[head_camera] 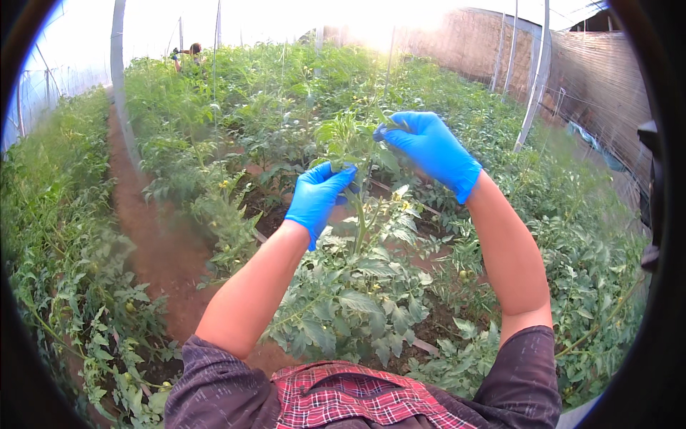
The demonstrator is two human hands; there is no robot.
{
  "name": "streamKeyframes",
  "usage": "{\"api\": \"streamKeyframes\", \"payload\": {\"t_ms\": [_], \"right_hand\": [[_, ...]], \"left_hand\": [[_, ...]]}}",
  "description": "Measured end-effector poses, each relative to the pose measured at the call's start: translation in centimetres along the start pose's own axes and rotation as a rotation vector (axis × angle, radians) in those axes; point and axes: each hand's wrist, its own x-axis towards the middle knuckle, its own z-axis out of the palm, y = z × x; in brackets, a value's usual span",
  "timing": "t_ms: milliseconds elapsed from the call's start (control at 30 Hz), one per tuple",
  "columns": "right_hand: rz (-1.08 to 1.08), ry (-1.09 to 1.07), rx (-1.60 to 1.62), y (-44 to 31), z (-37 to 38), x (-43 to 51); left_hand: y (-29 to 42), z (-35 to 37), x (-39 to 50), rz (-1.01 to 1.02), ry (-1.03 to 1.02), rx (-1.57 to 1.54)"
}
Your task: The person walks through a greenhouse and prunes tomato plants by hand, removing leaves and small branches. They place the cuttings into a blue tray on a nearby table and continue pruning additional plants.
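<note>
A tall tomato plant (360,225) with a thick green stem, yellow flowers and broad leaves stands right in front of me. My left hand (320,195), in a blue glove, pinches a leafy part of its upper growth just left of the stem. Higher up and to the right, my right hand (429,147), also gloved in blue, has its fingertips closed on a green leaf or shoot (396,124). The leafy top (343,134) of the plant rises between both hands. The exact grip points are partly hidden by fingers and leaves.
Rows of tomato plants (69,236) surround me in a greenhouse. A bare soil path (155,252) runs along the left. Metal posts (124,80) and thin hanging strings stand among the rows. An earthen wall (455,45) borders the back right. Another person (192,52) is far back left.
</note>
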Motion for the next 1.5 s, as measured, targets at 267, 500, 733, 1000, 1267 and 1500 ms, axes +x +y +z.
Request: {"api": "streamKeyframes", "payload": {"t_ms": [267, 500, 733, 1000, 1267, 1500], "right_hand": [[-0.089, 0.039, -0.534, -1.8, 3.4, 3.7], [-0.083, -0.054, -0.5, -2.5, 2.7, 3.4], [-0.343, 0.044, -0.949, -3.3, 3.9, 2.2], [-0.319, 0.601, -0.602, 0.2, 6.6, 2.8], [0.077, 0.255, 0.867, -6.6, 18.2, -1.9], [0.532, 0.087, 1.208, -7.0, 36.1, 2.5]], "left_hand": [[-0.9, 0.7, -0.1, 0.092, -0.042, 0.015], [-2.6, -1.2, 0.9, 0.179, -0.049, 0.03], [-2.2, -3.4, 2.3, 0.159, -0.206, -0.059], [-0.1, -18.4, -2.8, 0.162, -0.344, 0.213], [-5.3, -48.5, -18.2, -0.537, 0.133, 0.637], [-8.3, -55.6, -22.9, -0.804, -0.122, 0.761]]}}
